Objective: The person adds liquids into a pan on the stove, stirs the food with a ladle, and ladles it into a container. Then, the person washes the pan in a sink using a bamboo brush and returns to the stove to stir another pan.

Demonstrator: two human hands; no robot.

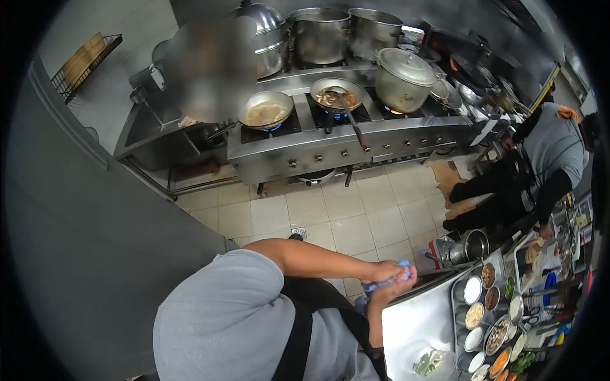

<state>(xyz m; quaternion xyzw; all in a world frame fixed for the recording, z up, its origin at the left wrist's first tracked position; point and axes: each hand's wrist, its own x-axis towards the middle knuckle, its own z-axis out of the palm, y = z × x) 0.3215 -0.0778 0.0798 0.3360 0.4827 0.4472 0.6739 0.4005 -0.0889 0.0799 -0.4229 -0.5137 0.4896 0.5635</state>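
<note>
Grey shirt (pixel 222 311); blue cloth (pixel 370 288) in both hands (pixel 384 272), axis diag. twd it.

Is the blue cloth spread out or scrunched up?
Scrunched up: the cloth bunches between the left hand and right hand, ends showing.

The stove (pixel 273 157) is ahead of the cloth (pixel 405 265), containers (pixel 462 294) right.

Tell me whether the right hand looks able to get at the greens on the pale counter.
Probably yes: nothing visible but counter separates the right hand from the greens, though it would likely have to leave the cloth first.
</note>
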